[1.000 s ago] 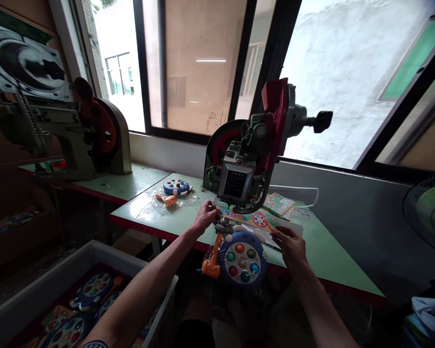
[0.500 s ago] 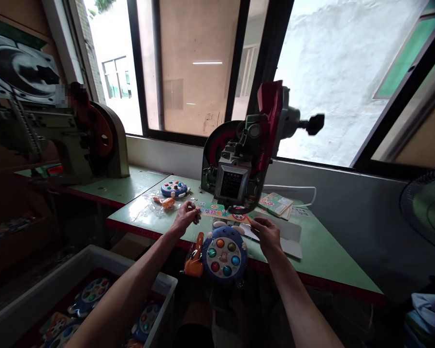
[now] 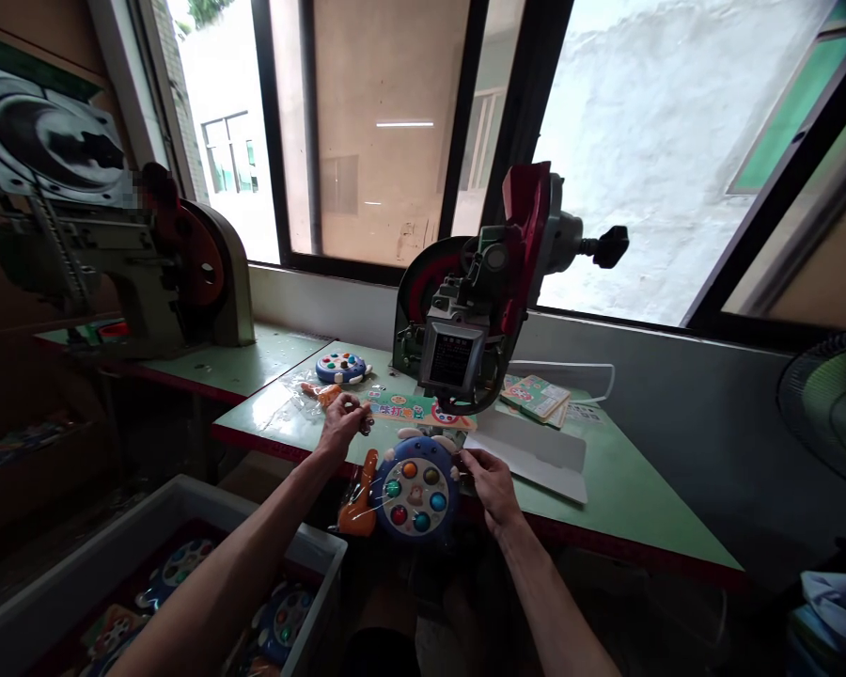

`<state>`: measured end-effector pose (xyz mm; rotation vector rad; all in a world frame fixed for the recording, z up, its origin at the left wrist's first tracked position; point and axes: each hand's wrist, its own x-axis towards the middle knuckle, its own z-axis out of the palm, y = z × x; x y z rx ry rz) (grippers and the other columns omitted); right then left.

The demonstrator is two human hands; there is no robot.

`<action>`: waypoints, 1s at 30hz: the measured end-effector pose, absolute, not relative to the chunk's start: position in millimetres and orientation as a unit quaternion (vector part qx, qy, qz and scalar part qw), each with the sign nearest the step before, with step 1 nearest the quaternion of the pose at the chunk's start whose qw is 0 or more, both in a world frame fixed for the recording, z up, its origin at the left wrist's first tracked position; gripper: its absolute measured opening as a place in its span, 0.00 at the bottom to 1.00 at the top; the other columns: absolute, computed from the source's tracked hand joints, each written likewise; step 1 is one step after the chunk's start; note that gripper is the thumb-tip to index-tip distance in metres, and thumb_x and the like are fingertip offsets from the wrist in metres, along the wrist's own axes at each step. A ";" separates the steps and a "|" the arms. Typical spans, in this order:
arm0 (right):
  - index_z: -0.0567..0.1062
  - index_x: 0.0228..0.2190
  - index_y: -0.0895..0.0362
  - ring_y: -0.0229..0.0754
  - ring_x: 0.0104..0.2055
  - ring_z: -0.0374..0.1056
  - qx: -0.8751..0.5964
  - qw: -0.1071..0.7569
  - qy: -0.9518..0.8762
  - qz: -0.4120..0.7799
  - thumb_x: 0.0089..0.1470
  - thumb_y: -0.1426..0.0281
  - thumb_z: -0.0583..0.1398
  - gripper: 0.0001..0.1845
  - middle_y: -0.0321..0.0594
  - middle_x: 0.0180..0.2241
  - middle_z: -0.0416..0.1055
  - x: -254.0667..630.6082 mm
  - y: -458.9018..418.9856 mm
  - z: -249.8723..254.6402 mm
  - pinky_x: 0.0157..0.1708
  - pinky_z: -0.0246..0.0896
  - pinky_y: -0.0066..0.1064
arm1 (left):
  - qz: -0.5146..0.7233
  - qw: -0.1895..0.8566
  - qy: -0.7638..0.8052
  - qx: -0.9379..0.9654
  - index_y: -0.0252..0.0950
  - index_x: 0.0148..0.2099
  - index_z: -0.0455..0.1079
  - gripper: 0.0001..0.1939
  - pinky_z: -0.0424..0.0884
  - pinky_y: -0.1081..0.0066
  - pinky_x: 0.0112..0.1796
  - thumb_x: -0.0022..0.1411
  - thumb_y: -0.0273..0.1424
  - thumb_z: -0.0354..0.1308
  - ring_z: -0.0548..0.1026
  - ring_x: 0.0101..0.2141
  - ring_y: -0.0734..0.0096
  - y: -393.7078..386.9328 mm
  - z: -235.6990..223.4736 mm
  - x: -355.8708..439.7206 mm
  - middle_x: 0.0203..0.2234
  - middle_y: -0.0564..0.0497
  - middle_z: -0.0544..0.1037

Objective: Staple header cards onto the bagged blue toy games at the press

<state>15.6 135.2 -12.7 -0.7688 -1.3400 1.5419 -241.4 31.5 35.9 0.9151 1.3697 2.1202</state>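
One round blue toy, six coloured domes, orange hammer, hands, left pinching card, right grasp unclear

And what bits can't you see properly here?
All in the head view:
Right hand: too small to tell whether it touches the blue toy.
Left hand: too small to tell whether it grips the printed card.
Some toys in the bin: hidden behind the left forearm or cut off by the bottom edge.
Writing on the machine label: too small to read.
Fan: cut off by the right edge.
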 end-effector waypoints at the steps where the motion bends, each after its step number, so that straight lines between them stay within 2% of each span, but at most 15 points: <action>1: 0.83 0.28 0.58 0.43 0.30 0.76 -0.316 0.464 -0.550 0.618 0.39 0.50 0.73 0.23 0.41 0.26 0.81 9.9 131.8 -14.4 0.32 0.70 0.31 | 0.771 0.223 0.499 0.328 0.40 0.32 0.60 0.22 0.66 0.76 0.18 0.45 0.37 0.71 0.70 0.14 0.76 26.9 36.5 -245.4 0.14 0.61 0.73; 6: 0.83 0.28 0.56 0.41 0.31 0.76 -0.325 0.459 -0.569 0.600 0.45 0.51 0.70 0.21 0.41 0.29 0.82 -12.6 125.1 -15.8 0.32 0.69 0.29 | 0.771 0.215 0.510 0.314 0.39 0.31 0.61 0.22 0.67 0.76 0.18 0.44 0.36 0.73 0.71 0.15 0.76 6.9 39.2 -259.1 0.15 0.60 0.73; 14: 0.81 0.28 0.57 0.44 0.32 0.76 -0.329 0.452 -0.583 0.590 0.46 0.49 0.67 0.23 0.43 0.30 0.82 -18.4 122.4 -14.7 0.33 0.70 0.32 | 0.779 0.229 0.503 0.296 0.39 0.31 0.60 0.24 0.66 0.76 0.18 0.43 0.36 0.75 0.71 0.14 0.76 -0.1 37.1 -260.4 0.15 0.60 0.73; 18: 0.79 0.29 0.55 0.44 0.31 0.75 -0.326 0.453 -0.589 0.585 0.46 0.45 0.65 0.25 0.41 0.29 0.81 -20.0 121.3 -10.9 0.31 0.70 0.33 | 0.786 0.248 0.494 0.275 0.37 0.37 0.64 0.24 0.70 0.76 0.21 0.47 0.35 0.76 0.74 0.16 0.76 -10.1 42.5 -251.8 0.18 0.58 0.77; 21: 0.77 0.28 0.54 0.43 0.29 0.73 -0.329 0.441 -0.596 0.584 0.46 0.44 0.65 0.25 0.39 0.27 0.80 -16.4 113.9 -8.9 0.29 0.68 0.32 | 0.784 0.280 0.491 0.257 0.36 0.45 0.68 0.22 0.76 0.72 0.27 0.53 0.37 0.73 0.80 0.23 0.70 -34.1 43.8 -234.9 0.25 0.53 0.82; 24: 0.77 0.31 0.54 0.42 0.29 0.71 -0.332 0.414 -0.610 0.589 0.47 0.44 0.66 0.25 0.38 0.29 0.80 -13.5 94.8 -9.4 0.29 0.65 0.31 | 0.736 0.409 0.479 0.247 0.33 0.46 0.73 0.19 0.80 0.65 0.33 0.59 0.41 0.68 0.84 0.32 0.58 -72.6 35.1 -215.6 0.33 0.42 0.85; 26: 0.77 0.32 0.54 0.44 0.30 0.73 -0.325 0.387 -0.638 0.581 0.50 0.44 0.65 0.25 0.39 0.30 0.81 -13.7 75.8 -12.3 0.30 0.66 0.32 | 0.693 0.491 0.479 0.222 0.30 0.45 0.76 0.19 0.80 0.63 0.36 0.62 0.42 0.67 0.85 0.34 0.55 -105.4 24.2 -209.7 0.35 0.38 0.86; 28: 0.77 0.35 0.53 0.47 0.34 0.76 -0.299 0.355 -0.663 0.588 0.53 0.45 0.64 0.24 0.41 0.33 0.82 -13.7 54.6 -19.1 0.33 0.68 0.34 | 0.669 0.499 0.515 0.198 0.29 0.44 0.78 0.21 0.80 0.64 0.36 0.62 0.44 0.66 0.85 0.34 0.54 -144.5 13.1 -213.4 0.36 0.37 0.86; 30: 0.76 0.40 0.53 0.48 0.38 0.78 -0.272 0.325 -0.666 0.614 0.54 0.45 0.63 0.25 0.44 0.37 0.83 -11.0 35.5 -31.4 0.35 0.71 0.35 | 0.658 0.444 0.578 0.191 0.29 0.44 0.79 0.24 0.80 0.65 0.34 0.62 0.48 0.65 0.85 0.35 0.53 -188.4 5.2 -225.8 0.36 0.36 0.86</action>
